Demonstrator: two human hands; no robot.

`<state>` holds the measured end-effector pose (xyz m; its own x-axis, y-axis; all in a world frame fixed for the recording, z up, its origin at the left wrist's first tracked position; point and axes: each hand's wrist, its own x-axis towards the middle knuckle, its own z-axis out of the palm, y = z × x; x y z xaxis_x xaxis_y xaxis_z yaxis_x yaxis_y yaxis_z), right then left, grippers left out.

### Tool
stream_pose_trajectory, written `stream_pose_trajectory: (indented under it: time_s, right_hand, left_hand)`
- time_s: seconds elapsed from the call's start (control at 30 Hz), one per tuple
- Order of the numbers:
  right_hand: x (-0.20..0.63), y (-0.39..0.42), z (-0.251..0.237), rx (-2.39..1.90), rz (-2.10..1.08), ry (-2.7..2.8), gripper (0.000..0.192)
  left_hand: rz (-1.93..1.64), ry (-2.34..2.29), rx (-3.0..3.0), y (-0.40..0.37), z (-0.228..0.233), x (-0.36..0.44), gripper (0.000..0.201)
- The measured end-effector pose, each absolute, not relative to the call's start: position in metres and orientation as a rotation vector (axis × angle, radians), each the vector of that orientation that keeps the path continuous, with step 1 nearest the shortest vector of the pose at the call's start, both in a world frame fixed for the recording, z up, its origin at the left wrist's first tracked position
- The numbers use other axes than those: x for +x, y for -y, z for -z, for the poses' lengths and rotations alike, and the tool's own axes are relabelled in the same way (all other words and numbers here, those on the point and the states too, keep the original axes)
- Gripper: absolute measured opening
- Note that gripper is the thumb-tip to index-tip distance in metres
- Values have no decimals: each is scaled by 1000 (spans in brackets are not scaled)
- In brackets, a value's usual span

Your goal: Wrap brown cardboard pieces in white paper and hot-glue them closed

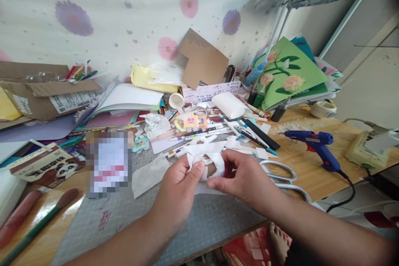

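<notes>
Both my hands hold one small object wrapped in white paper [209,165], with brown showing through gaps, just above a grey cutting mat [199,220]. My left hand [181,187] pinches its left side with thumb and fingers. My right hand [246,176] grips its right side, thumb below. A torn white paper piece [149,174] lies on the mat to the left of my left hand.
Silver scissors [282,174] lie just right of my right hand. A blue glue gun [314,145] with a black cord rests on the wooden table at right. Pens, markers, paper scraps and a small white cup [176,100] crowd the middle. A cardboard box [43,91] sits at left.
</notes>
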<state>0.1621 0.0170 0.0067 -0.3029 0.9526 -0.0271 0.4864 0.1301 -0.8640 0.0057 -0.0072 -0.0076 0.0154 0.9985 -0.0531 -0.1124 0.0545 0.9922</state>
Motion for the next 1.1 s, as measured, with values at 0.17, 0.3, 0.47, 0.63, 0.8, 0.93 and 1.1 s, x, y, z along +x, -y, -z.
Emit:
stream_pose_trajectory:
  time_s: [0.17,0.3,0.47,0.63,0.8,0.93,1.1]
  right_hand:
    - [171,-21,-4,-1167,-1300,1766,30]
    - [171,-24,-1,-1213,-1294,1683,19]
    - [166,-20,-5,-1383,-1006,1817,27]
    - [168,-18,-7,-1193,-1122,1812,34]
    - [165,-21,-4,-1293,-1137,1742,26]
    - [163,-21,-4,-1295,-1147,1747,34]
    - [175,-23,2,-1093,-1319,1432,36]
  left_hand:
    - [-1256,-1072,1012,3,9,5,30]
    - [-1204,-1071,975,5,11,6,31]
    - [-1167,-1123,1048,8,9,6,29]
    - [-1186,-1068,1004,8,6,7,30]
    - [-1167,-1111,1083,7,4,6,27]
    - [-1114,-1160,1133,9,4,7,24]
    - [-1161,-1027,947,8,5,8,29]
